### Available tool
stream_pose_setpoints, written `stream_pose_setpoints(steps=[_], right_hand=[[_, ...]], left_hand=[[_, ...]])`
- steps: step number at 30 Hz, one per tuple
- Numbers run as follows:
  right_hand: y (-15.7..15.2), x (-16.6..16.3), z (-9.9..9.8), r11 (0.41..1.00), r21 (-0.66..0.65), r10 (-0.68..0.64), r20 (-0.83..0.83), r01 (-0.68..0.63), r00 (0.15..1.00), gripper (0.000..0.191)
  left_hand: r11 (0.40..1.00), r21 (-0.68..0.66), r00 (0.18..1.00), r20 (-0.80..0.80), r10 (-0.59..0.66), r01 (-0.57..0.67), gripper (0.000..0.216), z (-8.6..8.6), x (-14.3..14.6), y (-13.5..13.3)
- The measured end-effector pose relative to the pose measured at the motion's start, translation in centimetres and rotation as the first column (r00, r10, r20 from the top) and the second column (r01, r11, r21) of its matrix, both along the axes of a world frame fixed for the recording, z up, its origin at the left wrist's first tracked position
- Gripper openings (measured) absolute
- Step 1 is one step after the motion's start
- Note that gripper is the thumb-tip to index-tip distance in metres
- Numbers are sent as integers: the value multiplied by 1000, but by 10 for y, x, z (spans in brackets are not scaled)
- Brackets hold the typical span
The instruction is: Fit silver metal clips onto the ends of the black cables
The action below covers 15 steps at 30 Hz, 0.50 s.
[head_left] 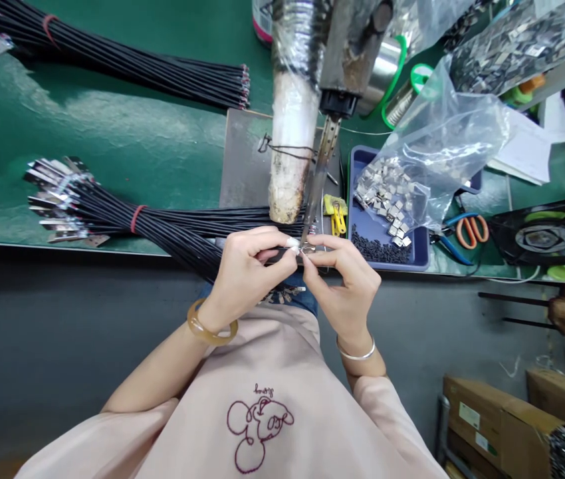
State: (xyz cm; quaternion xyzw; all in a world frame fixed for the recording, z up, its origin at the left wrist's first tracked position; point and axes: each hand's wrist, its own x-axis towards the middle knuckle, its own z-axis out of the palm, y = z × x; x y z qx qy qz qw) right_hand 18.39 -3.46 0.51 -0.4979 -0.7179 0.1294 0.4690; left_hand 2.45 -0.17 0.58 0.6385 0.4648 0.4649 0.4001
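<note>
Just beside the right hand (346,283), tray (421,250) with metal bits (395,214), black pieces (376,250).

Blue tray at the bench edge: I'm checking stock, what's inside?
The blue tray holds small silvery metal pieces and, toward its near edge, tiny black pieces. A clear plastic bag lies partly over it; anything beneath the pieces or creased plastic cannot be seen.

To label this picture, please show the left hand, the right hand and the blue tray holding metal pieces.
Left hand (246,267), head view: middle of the hand.
Right hand (346,276), head view: middle of the hand.
Blue tray (369,223), head view: bare floor.
</note>
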Motion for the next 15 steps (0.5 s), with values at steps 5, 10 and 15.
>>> stream_pose_setpoints(steps=[5,10,15], right_hand=[[-5,1,-2,1000,-8,8,35,-7,999,17],[-9,-1,-3,996,82,-49,138,38,989,18],[-12,-8,-9,990,104,-104,103,93,989,18]], left_hand=[[995,-85,999,8,-46,47,15,-2,0,-1],[989,-134,998,16,-64,66,15,-5,-1,-4],[985,-175,996,90,10,6,11,-8,-1,-10]])
